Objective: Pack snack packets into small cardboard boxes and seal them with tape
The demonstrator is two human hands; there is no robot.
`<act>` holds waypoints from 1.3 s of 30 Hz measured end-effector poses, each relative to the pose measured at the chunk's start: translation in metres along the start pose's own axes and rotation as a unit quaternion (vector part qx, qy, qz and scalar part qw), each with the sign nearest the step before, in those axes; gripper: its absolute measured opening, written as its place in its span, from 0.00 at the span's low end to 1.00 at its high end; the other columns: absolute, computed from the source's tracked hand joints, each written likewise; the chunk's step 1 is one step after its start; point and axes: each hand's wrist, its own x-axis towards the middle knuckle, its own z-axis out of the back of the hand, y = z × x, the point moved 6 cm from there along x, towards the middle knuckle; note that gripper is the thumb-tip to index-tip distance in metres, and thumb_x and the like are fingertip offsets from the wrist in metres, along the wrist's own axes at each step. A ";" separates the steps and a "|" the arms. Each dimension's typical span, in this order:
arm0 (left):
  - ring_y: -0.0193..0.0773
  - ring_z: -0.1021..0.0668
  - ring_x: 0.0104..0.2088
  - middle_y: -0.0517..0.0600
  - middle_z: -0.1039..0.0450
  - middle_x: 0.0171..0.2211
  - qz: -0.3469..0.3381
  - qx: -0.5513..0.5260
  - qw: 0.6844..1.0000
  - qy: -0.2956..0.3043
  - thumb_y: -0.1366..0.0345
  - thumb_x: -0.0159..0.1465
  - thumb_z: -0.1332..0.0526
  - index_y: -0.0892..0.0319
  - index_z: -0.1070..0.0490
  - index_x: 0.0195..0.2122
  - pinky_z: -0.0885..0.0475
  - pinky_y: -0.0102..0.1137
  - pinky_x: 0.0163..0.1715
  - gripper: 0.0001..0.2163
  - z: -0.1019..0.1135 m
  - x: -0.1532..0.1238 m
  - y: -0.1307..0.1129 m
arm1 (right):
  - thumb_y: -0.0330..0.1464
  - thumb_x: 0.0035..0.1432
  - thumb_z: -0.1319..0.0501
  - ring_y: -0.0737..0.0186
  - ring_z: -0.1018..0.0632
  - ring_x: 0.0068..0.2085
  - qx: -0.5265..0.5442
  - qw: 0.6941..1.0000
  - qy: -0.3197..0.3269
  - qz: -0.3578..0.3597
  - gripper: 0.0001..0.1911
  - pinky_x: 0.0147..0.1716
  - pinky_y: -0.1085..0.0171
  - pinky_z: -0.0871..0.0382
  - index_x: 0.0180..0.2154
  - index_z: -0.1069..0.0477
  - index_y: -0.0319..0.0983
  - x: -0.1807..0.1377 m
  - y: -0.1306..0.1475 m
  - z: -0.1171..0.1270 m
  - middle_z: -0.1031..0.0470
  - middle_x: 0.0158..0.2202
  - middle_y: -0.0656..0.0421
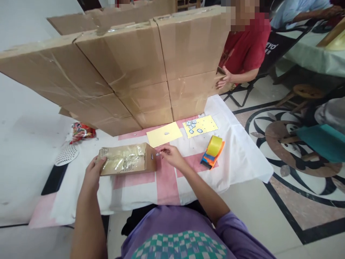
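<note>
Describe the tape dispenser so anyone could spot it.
Find the cardboard wall on the table. Before its right end lies a yellow sheet dotted with stickers; the tape dispenser sits just nearer the wearer. It alone is orange and blue, with a yellow roll.

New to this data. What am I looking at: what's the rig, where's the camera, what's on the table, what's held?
No machine here: a person works with two bare hands, and the one picture comes from a camera worn on their head, looking forward and down. The left hand grips the left end of a small cardboard box with shiny film over its top. The right hand pinches a small pale piece at the box's right end. On the white-and-pink tablecloth lie a plain yellow sheet, a second yellow sheet bearing small stickers, an orange tape dispenser, a red packet and a white perforated disc. A cardboard wall stands behind; another person in red sits beyond it.
</note>
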 end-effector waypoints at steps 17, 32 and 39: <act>0.39 0.20 0.39 0.47 0.21 0.39 -0.012 0.004 1.000 0.010 0.51 0.50 0.28 0.56 0.25 0.46 0.25 0.27 0.39 0.25 -0.001 -0.002 -0.004 | 0.25 0.62 0.44 0.59 0.21 0.43 -0.119 0.990 0.030 0.065 0.12 0.44 0.61 0.29 0.47 0.30 0.42 0.002 -0.025 -0.034 0.22 0.42 0.57; 0.40 0.20 0.42 0.46 0.21 0.41 -0.017 0.025 0.999 0.016 0.49 0.52 0.29 0.55 0.26 0.48 0.26 0.28 0.40 0.25 -0.001 -0.002 -0.003 | 0.31 0.61 0.39 0.58 0.24 0.35 -0.096 0.990 -0.083 0.060 0.05 0.37 0.60 0.29 0.34 0.24 0.43 -0.006 -0.039 -0.037 0.24 0.36 0.57; 0.39 0.20 0.41 0.46 0.22 0.42 -0.021 0.029 0.999 0.024 0.49 0.53 0.31 0.55 0.27 0.49 0.27 0.27 0.39 0.25 -0.002 -0.001 -0.002 | 0.30 0.59 0.37 0.58 0.23 0.33 -0.064 0.993 -0.094 0.011 0.06 0.35 0.61 0.29 0.32 0.21 0.42 -0.006 -0.047 -0.038 0.21 0.34 0.58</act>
